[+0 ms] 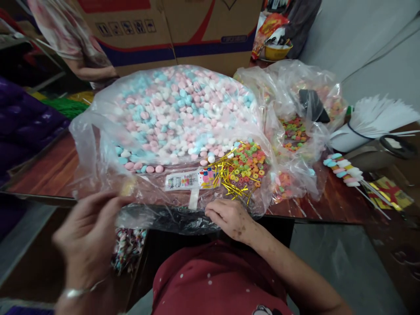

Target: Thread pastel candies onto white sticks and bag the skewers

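A large clear bag of pink, blue and white candies [183,109] lies open across the wooden table [46,175]. At its front right are colourful ring candies [247,164] and gold twist ties [226,173], beside a small printed packet [182,180]. My right hand [231,218] rests at the table's front edge with its fingers curled together; anything between them is hidden. My left hand [88,232], blurred by motion, is raised at the front left near the bag's plastic edge, and its fingertips are too smeared to read.
Candy skewers [344,169] lie at the right, near a container of white sticks [351,135]. More bagged ring candies [293,131] sit behind. A cardboard box [197,35] stands at the back, with another person's arm [90,72] beside it. Below left is a pile of wrapped items [127,249].
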A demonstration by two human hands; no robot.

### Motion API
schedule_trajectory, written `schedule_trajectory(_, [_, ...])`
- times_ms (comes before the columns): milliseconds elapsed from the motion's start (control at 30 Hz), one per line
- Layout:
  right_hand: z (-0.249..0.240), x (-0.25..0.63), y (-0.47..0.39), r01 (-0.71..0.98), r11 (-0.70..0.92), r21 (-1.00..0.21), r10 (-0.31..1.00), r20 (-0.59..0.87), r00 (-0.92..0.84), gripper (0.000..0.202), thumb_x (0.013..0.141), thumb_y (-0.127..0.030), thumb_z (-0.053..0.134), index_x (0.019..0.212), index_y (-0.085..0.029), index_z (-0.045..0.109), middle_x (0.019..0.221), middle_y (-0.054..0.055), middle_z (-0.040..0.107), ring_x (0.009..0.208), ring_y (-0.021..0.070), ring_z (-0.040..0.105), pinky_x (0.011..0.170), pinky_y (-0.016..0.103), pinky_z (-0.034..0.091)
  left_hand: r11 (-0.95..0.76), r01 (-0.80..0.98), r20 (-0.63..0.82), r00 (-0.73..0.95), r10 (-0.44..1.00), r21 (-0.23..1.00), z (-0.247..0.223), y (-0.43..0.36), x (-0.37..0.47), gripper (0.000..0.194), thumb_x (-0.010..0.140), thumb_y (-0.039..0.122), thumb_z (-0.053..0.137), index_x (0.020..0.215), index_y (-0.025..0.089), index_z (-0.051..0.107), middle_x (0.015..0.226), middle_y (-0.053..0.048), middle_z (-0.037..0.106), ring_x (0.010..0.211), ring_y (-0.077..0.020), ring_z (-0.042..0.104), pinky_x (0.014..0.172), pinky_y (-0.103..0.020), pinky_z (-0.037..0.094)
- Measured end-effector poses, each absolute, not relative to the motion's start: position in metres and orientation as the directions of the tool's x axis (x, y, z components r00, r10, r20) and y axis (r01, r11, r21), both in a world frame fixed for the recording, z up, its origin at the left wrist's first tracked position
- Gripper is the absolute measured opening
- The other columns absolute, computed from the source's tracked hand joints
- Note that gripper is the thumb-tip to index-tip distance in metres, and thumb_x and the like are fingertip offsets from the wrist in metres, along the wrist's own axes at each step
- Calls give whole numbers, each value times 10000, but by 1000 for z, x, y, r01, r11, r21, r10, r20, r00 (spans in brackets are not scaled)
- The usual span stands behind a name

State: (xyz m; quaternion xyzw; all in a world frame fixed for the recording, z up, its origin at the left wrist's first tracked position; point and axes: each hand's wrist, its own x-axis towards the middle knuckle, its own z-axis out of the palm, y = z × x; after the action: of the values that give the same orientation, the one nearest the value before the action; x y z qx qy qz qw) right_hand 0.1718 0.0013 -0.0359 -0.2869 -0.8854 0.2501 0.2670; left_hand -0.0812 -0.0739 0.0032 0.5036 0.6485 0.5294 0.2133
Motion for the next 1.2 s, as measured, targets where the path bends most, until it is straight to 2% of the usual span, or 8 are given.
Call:
schedule_trajectory(67, [-35, 173, 2, 375, 711, -594, 647, 345, -680, 201, 957, -233, 471, 847, -182, 631, 759, 15, 683, 695, 119, 617, 670, 224, 449, -75, 631, 369, -348, 862, 772, -8, -39, -69, 123, 826, 345, 634, 903, 259, 677, 863, 40, 683, 786, -178, 617, 724, -305, 486])
schedule_trajectory(233, [-36, 181, -7, 355, 751, -557, 604, 362, -710, 267, 975, -239, 422, 808, -173, 619, 715, 13, 660, 651, 114, 596, 628, 221, 440, -128, 904, 216, 40, 976, 407, -31, 34, -49, 162, 785, 326, 628, 766, 167, 608, 789, -72, 627, 810, -244, 562, 747, -371, 438])
schedule_trajectory(333, [-38, 185, -14, 379, 739, -557, 618, 334, -712, 259, 970, -231, 434, 793, -175, 615, 713, 9, 656, 654, 112, 592, 634, 219, 442, -207, 924, 163, 161, 973, 322, -38, 47, -47, 172, 794, 335, 602, 717, 189, 556, 760, -58, 598, 767, -230, 529, 743, -357, 409])
schedule_trajectory(667, [-40, 187, -11, 335, 670, -663, 681, 370, -632, 241, 965, -237, 433, 832, -178, 625, 741, 15, 675, 677, 117, 623, 654, 222, 477, -312, 850, 245, 224, 943, 425, -32, 45, -47, 250, 899, 271, 438, 677, 200, 527, 740, -58, 571, 770, -222, 497, 728, -351, 394])
schedule_trajectory(767, [-35, 189, 0, 348, 536, -769, 816, 365, -448, 154, 943, -223, 457, 987, -189, 601, 802, 16, 674, 699, 117, 633, 660, 226, 497, -366, 856, 403, 209, 891, 365, -19, 35, -37, 215, 916, 258, 456, 730, 199, 547, 762, -61, 570, 787, -225, 483, 736, -360, 393])
schedule_trajectory(900, [-25, 188, 14, 411, 447, -795, 895, 400, -199, 331, 883, -287, 565, 1186, -170, 508, 998, 76, 644, 734, 135, 611, 655, 269, 519, -496, 802, 520, 283, 806, 333, -6, 20, -12, 142, 905, 215, 506, 767, 196, 534, 856, -81, 609, 812, -223, 500, 745, -368, 400])
schedule_trajectory(1067, [-17, 187, 13, 437, 569, -697, 822, 488, -292, 162, 945, -211, 464, 895, -187, 616, 820, 38, 649, 804, 143, 601, 761, 284, 502, -595, 655, 541, 322, 777, 465, -13, 7, 10, 29, 899, 217, 522, 925, 205, 524, 990, -88, 640, 931, -228, 580, 823, -374, 446])
schedule_trajectory(1200, [-21, 199, 9, 481, 631, -609, 776, 495, -391, 191, 953, -223, 455, 846, -183, 607, 761, 30, 619, 746, 140, 562, 733, 282, 487, -546, 598, 466, 302, 832, 587, -16, 7, 14, 234, 855, 346, 605, 1039, 209, 556, 838, -33, 661, 746, -192, 622, 682, -293, 484])
